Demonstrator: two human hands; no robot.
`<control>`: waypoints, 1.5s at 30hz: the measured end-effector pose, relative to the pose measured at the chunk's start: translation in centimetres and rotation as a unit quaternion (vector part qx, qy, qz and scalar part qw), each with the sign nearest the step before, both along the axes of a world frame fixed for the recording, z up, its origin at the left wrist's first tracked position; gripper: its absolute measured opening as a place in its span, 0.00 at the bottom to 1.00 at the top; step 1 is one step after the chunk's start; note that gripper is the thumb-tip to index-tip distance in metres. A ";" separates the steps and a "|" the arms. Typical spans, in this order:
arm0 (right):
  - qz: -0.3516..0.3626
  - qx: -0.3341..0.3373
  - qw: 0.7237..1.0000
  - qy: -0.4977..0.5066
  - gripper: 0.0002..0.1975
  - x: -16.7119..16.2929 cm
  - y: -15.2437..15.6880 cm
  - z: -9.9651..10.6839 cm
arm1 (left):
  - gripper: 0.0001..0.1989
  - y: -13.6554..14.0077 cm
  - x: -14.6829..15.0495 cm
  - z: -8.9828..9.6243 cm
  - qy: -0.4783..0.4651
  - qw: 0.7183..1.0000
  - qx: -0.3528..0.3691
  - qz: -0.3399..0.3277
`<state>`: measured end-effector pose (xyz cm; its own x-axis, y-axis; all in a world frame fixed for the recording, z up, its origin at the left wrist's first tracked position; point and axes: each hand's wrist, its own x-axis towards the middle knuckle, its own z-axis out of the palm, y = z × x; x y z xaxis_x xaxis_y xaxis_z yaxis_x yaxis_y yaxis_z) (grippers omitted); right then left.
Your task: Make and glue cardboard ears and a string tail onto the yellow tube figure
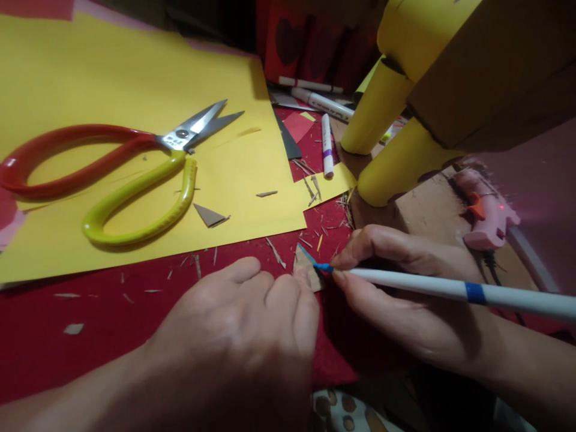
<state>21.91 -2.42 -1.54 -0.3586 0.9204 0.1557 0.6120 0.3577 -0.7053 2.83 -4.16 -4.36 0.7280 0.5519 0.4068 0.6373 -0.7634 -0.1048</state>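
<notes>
My right hand (396, 282) grips a white felt-tip marker (414, 285) with a blue band, pinched close to its blue tip. That tip touches the edge of a small piece of cardboard (315, 279), whose upper right edge is coloured blue. My left hand (261, 306) is closed, with a finger and thumb pressing the cardboard piece against the red surface (135, 324); part of the piece is hidden under them. Beyond my left hand, scissors (182, 135) with one red and one yellow handle lie partly spread on yellow paper (252, 210).
Cardboard scraps (209, 215) litter the paper and red surface. A purple-banded marker (327, 147) lies farther back, near another white marker (321, 103). At right, a yellow paper-covered model with tube legs (375, 108) stands on cardboard, beside a pink glue gun (488, 210) with a cord.
</notes>
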 end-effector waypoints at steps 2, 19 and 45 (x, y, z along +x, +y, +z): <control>0.002 0.004 1.000 -0.005 0.08 0.1 0.0 0.0 | 0.15 -0.1 0.0 0.0 0.002 1.000 0.003 0.002; 0.014 0.012 0.999 -0.046 0.08 0.6 -0.2 0.1 | 0.15 0.2 0.3 0.1 -0.002 1.000 0.010 -0.002; 0.023 0.000 0.998 -0.058 0.09 0.8 -0.3 0.2 | 0.15 0.2 0.2 0.0 0.003 1.000 0.011 -0.010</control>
<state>22.70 -2.70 -1.31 -0.4168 0.9021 0.1115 0.6718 0.3883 -0.6308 2.99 -3.98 -4.35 0.7412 0.5279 0.4147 0.6209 -0.7739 -0.1248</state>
